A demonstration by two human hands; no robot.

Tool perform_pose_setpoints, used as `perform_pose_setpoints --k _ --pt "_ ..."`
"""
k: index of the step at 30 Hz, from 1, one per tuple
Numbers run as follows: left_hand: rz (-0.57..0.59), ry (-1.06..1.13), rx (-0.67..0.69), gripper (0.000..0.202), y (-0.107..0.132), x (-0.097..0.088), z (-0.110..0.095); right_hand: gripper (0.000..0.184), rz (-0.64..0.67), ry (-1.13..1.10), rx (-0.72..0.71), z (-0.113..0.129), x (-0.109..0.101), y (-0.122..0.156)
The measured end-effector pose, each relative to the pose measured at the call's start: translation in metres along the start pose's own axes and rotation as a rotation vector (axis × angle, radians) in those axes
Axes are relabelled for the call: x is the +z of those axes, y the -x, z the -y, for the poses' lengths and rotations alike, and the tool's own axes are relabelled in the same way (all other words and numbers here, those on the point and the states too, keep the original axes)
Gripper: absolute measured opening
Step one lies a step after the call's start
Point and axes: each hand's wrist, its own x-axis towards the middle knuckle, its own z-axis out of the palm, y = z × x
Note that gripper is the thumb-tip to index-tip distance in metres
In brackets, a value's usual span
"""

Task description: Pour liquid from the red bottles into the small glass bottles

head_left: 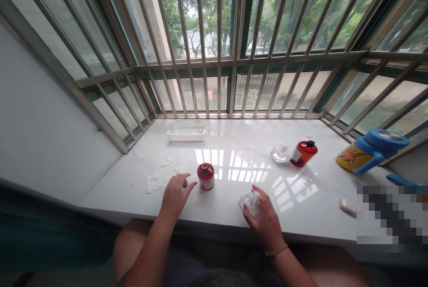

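Observation:
A red see-through bottle (206,177) with a pale label stands upright, its cap off and its neck open. Just left of it is my left hand (175,192), thumb and forefinger spread apart and not touching the bottle. A small dark thing, perhaps a cap, shows beneath those fingers; whether it is touched I cannot tell. My right hand (265,215) has its thumb and fingers around a clear, glass-like dish (246,201) near the counter's front edge. White crumpled tissue (154,184) lies left of my left hand, with smaller pieces behind it.
A white mesh basket (186,134) sits toward the window bars. On the right are another clear dish (281,153), a red bottle with a black cap (304,153), a blue and yellow mug (363,153) and a pale rounded object (348,207). A wall closes off the left.

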Motion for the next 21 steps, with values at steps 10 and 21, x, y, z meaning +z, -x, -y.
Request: perform_pose_setpoints --k 10,21 --pt "0.375 0.541 0.21 0.048 0.033 0.081 -0.137 0.069 0.033 -0.041 0.064 -0.009 0.005 0.01" --pt "0.534 0.684 0.044 0.038 0.02 0.103 -0.145 0.067 -0.009 -0.009 0.054 -0.011 0.009 0.013"
